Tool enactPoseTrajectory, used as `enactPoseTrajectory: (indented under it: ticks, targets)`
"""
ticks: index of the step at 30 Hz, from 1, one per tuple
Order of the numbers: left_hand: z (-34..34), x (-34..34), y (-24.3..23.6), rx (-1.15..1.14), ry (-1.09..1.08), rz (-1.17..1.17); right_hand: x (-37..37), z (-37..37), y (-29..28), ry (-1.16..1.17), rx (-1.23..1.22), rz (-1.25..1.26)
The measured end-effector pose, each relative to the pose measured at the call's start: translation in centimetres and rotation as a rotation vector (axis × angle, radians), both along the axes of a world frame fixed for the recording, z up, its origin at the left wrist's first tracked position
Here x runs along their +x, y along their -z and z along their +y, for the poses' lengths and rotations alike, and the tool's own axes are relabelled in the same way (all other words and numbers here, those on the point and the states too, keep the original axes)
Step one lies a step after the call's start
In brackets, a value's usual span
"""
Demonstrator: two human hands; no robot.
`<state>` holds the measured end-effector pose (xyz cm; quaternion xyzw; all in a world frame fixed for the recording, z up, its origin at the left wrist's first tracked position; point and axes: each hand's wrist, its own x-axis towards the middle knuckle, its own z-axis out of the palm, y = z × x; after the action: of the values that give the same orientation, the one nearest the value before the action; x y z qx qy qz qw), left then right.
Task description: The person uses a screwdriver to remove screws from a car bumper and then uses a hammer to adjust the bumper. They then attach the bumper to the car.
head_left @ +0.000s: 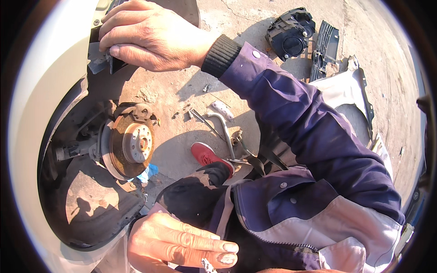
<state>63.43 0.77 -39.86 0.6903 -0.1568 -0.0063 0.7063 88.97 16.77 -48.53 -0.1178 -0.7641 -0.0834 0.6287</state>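
Fingers [123,27] of the right hand [148,38] lie close together, bent over a dark part [114,66] at the upper left, beside the pale car body [43,104]; whether they clamp it or merely rest on it, I cannot tell. That dark part sits above the wheel arch, where a rusty brake disc [120,148] stands uncovered, its caliper [140,111] at the top and a lighter hub [137,143] at its centre. Low in view, the left hand [175,241] points rightward, two fingers stretched out side by side; a small whitish piece [208,265] shows beside the lower one, but its grip is cut off by the edge and cannot be told.

Near the disc's foot is a blue wad [148,173]. A red shoe [205,154] stands on the ground [175,145], with a bent metal bar [224,129] just beyond it. Toward the upper right, a black headlamp unit [291,38] lies near a dark slatted grille [324,50], and a whitish panel [343,91] lies below the grille.
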Motion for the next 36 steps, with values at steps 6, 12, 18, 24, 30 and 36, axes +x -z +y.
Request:
enactPoseTrajectory:
  ticks: [6,12,18,24,30,36]
  targets:
    - [-0.5,-2.9,2.7,0.059,-0.675,-0.204,0.3,-0.3,-0.6,0.024,0.008,-0.054]
    - [-1.3,-5.5,5.2,0.035,-1.094,-0.227,0.3,0.2,-0.9,0.119,0.064,-0.112]
    - [-0.4,-7.3,5.1,-0.268,-1.272,-0.230,0.7,-1.9,-1.2,0.194,0.062,-0.051]
    - [0.4,-7.0,5.4,-0.182,-1.742,-0.074,5.1,-7.5,5.8,0.510,-0.488,-0.083]
    - [1.2,-7.4,5.5,-0.232,-1.657,-0.048,8.9,-12.1,19.8,0.641,-1.069,-0.208]
    - [1.8,-7.8,5.9,-0.249,-1.662,-0.155,8.9,-17.2,29.0,0.587,-1.544,-0.684]
